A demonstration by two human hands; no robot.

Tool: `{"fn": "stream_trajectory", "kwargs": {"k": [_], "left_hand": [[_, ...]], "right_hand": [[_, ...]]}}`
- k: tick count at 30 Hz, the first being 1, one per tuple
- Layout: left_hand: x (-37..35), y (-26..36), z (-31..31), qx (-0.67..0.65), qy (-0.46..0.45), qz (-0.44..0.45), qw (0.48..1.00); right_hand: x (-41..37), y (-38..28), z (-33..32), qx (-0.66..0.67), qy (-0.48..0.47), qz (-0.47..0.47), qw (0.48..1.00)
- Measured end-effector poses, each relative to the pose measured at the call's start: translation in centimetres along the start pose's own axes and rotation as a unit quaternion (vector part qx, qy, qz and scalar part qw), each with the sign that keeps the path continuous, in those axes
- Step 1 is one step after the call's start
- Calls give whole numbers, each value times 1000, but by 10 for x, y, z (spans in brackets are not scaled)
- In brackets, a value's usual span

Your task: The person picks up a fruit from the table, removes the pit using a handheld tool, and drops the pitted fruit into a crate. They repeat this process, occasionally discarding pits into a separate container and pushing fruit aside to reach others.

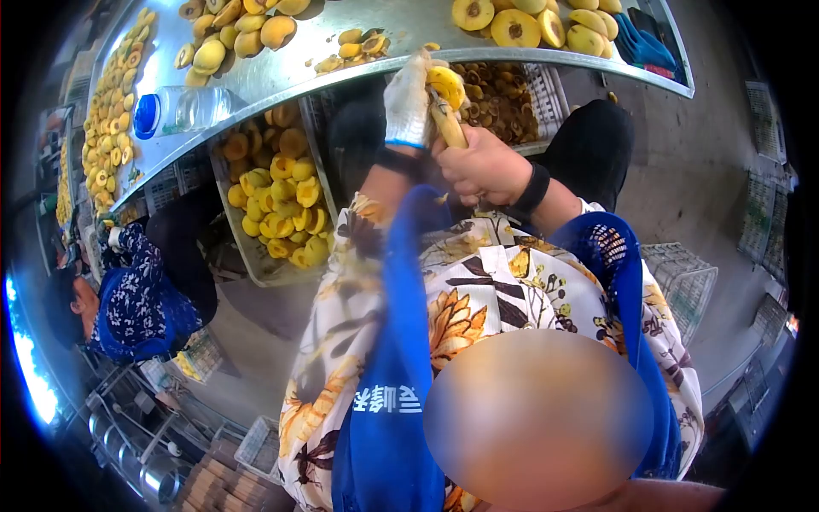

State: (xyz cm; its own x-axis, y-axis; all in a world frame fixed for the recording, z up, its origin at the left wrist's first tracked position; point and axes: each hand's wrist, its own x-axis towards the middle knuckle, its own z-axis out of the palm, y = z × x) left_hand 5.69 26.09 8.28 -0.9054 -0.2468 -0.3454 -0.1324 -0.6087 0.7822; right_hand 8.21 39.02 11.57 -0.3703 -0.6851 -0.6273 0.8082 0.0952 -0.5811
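My left hand (408, 101), in a white knit glove, is closed around a yellow peach half (446, 85) just below the metal table's edge. My right hand (485, 169) is bare and wrapped round a wooden-handled pitting tool (448, 125). The tool's metal end meets the peach half; its exact shape is hidden. Beneath my hands stands a crate (546, 96) of brown pits and scraps. To the left, a crate (271, 275) holds hollowed yellow peach halves, with darker ones at its far end.
On the metal table (388, 21) lie several peach piles (516, 30), small scraps (350, 47), a blue-capped bottle (192, 109) and a blue cloth (641, 43). Another person (149, 290) sits at the left. Empty-looking plastic crates (678, 282) stand on the floor at right.
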Motion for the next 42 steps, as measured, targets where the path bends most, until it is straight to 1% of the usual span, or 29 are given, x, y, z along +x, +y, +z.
{"fn": "stream_trajectory", "kwargs": {"k": [2,3,5,6,8,9,10,11,12,14,15,16,17,18,22,25,26,27,28,31,32,34,35,36,37,39,40,41,42], "left_hand": [[1,5,-1,-95,-66,-118,986],[1,5,-2,-97,-69,-131,984],[2,5,-3,-102,-76,-156,980],[3,5,-3,-102,-56,-153,981],[3,1,4,-102,-15,-148,984],[2,2,5,-82,-6,-135,987],[0,3,6,-61,3,-122,991],[-1,4,7,-39,12,-108,993],[1,5,6,-3,6,-58,998],[0,2,3,68,1,38,997],[3,-1,11,29,-12,4,1000],[1,1,12,-11,-31,-28,999],[-1,3,14,-51,-51,-60,996],[0,2,15,-73,-51,-59,994],[0,1,15,-62,39,-109,991],[7,-6,13,-66,86,-75,991],[9,-6,10,-23,75,-34,996],[9,-7,7,20,65,5,998],[9,-7,6,64,54,44,996],[9,-6,7,38,-9,8,999],[1,7,17,-35,-11,-90,995],[2,0,14,-84,-1,-100,991],[4,-1,14,-107,2,-104,989],[7,6,10,-129,-7,-191,973],[12,7,5,-161,40,-179,970],[12,12,1,-221,137,-155,953],[6,14,1,-185,143,-112,966],[-9,31,18,-127,162,-74,976],[-9,31,14,-140,146,-58,978]], "right_hand": [[-3,3,3,40,-2,-8,999],[-4,5,6,61,-2,-12,998],[-3,9,12,12,43,-41,998],[-1,12,14,-12,65,-55,996],[7,22,6,-110,102,-111,982],[12,28,3,-159,119,-139,970],[15,32,1,-176,123,-162,963],[17,32,1,-193,125,-186,955],[17,31,0,-209,127,-210,946],[5,22,-3,-59,25,-127,990],[-3,12,-13,17,-28,-80,996],[-3,12,-14,60,-50,-75,994],[0,13,-15,30,-34,-92,995],[3,15,-15,0,-18,-109,994],[21,30,-21,-154,84,-186,967],[25,33,-21,-203,116,-218,948],[20,27,-20,-121,61,-162,977],[11,18,-20,-36,5,-102,994],[4,12,-20,50,-50,-41,997],[-2,8,-17,103,-74,-15,992],[-1,8,-18,94,-74,-23,993],[4,11,-21,79,-72,-42,993],[4,12,-20,50,-73,-87,992],[4,14,-20,21,-74,-131,988],[5,16,-20,-7,-74,-173,982],[11,19,-21,-62,18,-218,974],[9,14,-22,-60,88,-191,976],[6,6,-20,-54,157,-162,973],[10,10,-27,-108,165,-191,961]]}}
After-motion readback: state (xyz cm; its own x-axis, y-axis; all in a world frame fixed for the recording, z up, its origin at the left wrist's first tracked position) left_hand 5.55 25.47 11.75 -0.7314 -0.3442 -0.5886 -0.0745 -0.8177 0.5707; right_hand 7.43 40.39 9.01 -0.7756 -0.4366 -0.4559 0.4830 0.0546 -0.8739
